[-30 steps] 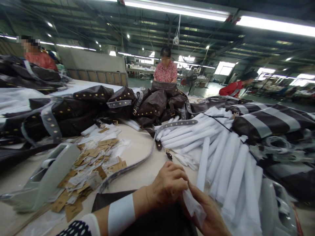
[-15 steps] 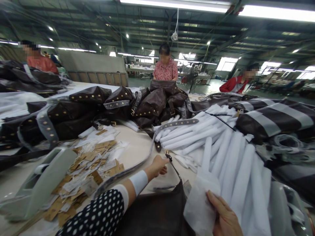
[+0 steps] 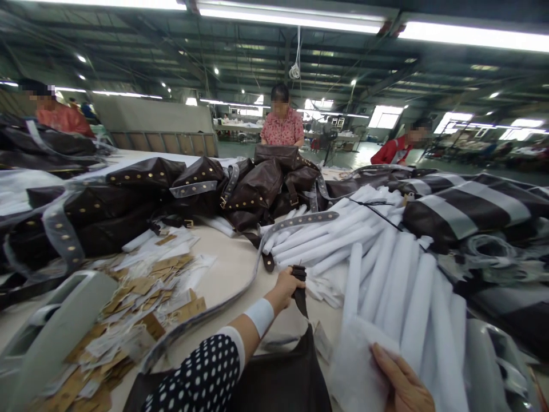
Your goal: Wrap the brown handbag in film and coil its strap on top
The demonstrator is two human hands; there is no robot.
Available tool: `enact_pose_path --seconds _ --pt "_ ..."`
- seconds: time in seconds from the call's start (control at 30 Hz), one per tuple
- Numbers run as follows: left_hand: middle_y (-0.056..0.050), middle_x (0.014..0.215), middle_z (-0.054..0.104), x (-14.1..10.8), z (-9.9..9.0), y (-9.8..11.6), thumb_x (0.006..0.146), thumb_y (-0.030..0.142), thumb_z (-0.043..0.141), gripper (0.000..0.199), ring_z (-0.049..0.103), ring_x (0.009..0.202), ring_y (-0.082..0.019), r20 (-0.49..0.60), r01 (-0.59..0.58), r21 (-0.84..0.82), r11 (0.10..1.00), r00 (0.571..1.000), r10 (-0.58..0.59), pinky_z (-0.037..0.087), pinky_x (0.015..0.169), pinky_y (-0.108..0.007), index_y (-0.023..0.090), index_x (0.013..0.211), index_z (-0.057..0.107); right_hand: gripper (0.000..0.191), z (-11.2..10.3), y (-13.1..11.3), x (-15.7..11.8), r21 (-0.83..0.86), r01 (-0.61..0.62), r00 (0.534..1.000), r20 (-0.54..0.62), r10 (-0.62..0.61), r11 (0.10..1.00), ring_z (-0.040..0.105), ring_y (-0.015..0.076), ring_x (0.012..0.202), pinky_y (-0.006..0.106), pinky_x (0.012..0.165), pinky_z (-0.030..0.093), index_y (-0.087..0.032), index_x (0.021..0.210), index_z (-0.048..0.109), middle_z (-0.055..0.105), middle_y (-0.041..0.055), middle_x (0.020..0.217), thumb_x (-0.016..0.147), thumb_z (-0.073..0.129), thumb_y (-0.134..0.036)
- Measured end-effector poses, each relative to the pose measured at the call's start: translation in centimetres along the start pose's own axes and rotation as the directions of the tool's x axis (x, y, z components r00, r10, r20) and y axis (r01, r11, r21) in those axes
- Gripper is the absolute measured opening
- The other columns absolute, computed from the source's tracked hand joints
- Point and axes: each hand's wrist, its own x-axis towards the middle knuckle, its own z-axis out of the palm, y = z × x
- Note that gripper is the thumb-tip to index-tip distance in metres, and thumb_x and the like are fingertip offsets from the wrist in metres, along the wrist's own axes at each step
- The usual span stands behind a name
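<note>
**Strap [image 3: 301,301] and sheet [image 3: 358,366] in our grip**

The fingers of our left hand [image 3: 283,289] are closed on the strap; those of our right hand [image 3: 407,384] pinch the sheet. The bag [image 3: 285,380] lies before us on the counter [image 3: 225,252], near the rolls [image 3: 407,297]. A loose pinch could drop the sheet; a hard pull could drag the bag.

The dark bag [image 3: 285,375] runs off the bottom edge, partly hidden behind the polka-dot sleeve [image 3: 199,369].
</note>
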Motion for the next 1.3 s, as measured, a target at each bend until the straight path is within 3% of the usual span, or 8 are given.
enact_pose_path --seconds 0.13,0.3,0.5,0.6,0.73,0.83,1.1,1.3 --pt "0.002 0.062 0.059 -1.8 1.1 2.0 0.053 -0.006 0.062 0.031 0.058 0.059 -0.012 0.226 -0.081 -0.114 0.990 0.968 0.106 0.044 0.058 -0.021 0.011 0.079 0.061 0.033 0.3 -2.1 1.8 0.145 -0.004 0.994 -0.104 0.019 0.989 0.063 0.0273 0.091 0.036 0.104 0.039 -0.023 0.076 0.077 0.072 0.0011 0.090 0.044 0.067 -0.024" --pt "-0.008 0.067 0.065 -3.3 3.0 3.2 0.046 0.013 0.073 0.027 0.062 0.061 -0.018 0.473 -0.048 -0.143 0.989 0.874 0.111 0.048 0.059 -0.027 0.008 0.070 0.064 0.025 0.6 -3.9 3.5 0.486 -0.016 0.964 -0.223 0.142 0.874 0.064 0.0217 0.077 0.032 0.074 0.055 -0.022 0.071 0.073 0.070 0.0009 0.076 0.048 0.078 -0.027" --pt "-0.007 0.057 0.062 -3.4 4.4 2.9 0.038 0.035 0.085 0.043 0.058 0.049 -0.016 0.473 -0.104 -0.100 0.990 0.870 0.139 0.047 0.047 -0.026 0.009 0.061 0.059 0.016 0.1 -3.4 4.2 0.680 -0.044 0.935 -0.231 0.270 0.732 0.065 0.0202 0.071 0.029 0.059 0.057 -0.023 0.068 0.073 0.070 0.0029 0.075 0.054 0.081 -0.026" --pt "-0.006 0.058 0.062 -4.0 4.4 3.3 0.042 0.043 0.083 0.048 0.057 0.047 -0.015 0.497 -0.141 -0.076 0.987 0.853 0.160 0.047 0.043 -0.025 0.010 0.069 0.061 0.017 -0.3 -3.4 5.0 0.756 -0.039 0.913 -0.238 0.331 0.654 0.065 0.0175 0.070 0.026 0.057 0.058 -0.026 0.068 0.072 0.071 0.0011 0.076 0.054 0.082 -0.027" --pt "-0.004 0.060 0.062 -5.2 4.6 4.0 0.044 0.041 0.082 0.052 0.056 0.047 -0.015 0.541 -0.206 -0.040 0.978 0.818 0.194 0.044 0.037 -0.023 0.010 0.081 0.064 0.031 -0.6 -4.5 6.1 0.849 -0.008 0.884 -0.241 0.400 0.528 0.064 0.0094 0.066 0.013 0.056 0.054 -0.023 0.070 0.070 0.070 -0.0032 0.071 0.044 0.086 -0.025" --pt "-0.006 0.061 0.063 -5.8 4.9 4.3 0.048 0.038 0.080 0.041 0.053 0.045 -0.012 0.555 -0.265 -0.028 0.964 0.797 0.236 0.043 0.035 -0.020 0.010 0.073 0.064 0.034 -0.5 -5.6 6.7 0.896 -0.004 0.879 -0.208 0.428 0.444 0.062 0.0069 0.061 0.011 0.053 0.053 -0.021 0.067 0.067 0.069 -0.0055 0.066 0.038 0.086 -0.021" --pt "-0.003 0.055 0.061 -6.8 4.8 3.6 0.057 0.037 0.073 0.030 0.053 0.044 -0.011 0.533 -0.330 -0.041 0.943 0.791 0.300 0.043 0.037 -0.018 0.013 0.068 0.059 0.031 0.1 -7.0 7.8 0.935 0.036 0.861 -0.208 0.465 0.352 0.062 0.0069 0.062 0.015 0.054 0.052 -0.020 0.065 0.065 0.068 -0.0075 0.066 0.039 0.081 -0.012" --pt "-0.003 0.056 0.061 -7.9 4.8 3.1 0.060 0.035 0.069 0.026 0.050 0.043 -0.009 0.460 -0.389 -0.040 0.920 0.810 0.363 0.042 0.039 -0.018 0.012 0.065 0.059 0.028 0.9 -7.6 8.1 0.931 0.053 0.850 -0.232 0.473 0.361 0.061 0.0071 0.062 0.016 0.054 0.051 -0.020 0.063 0.065 0.068 -0.0073 0.068 0.040 0.081 -0.013"
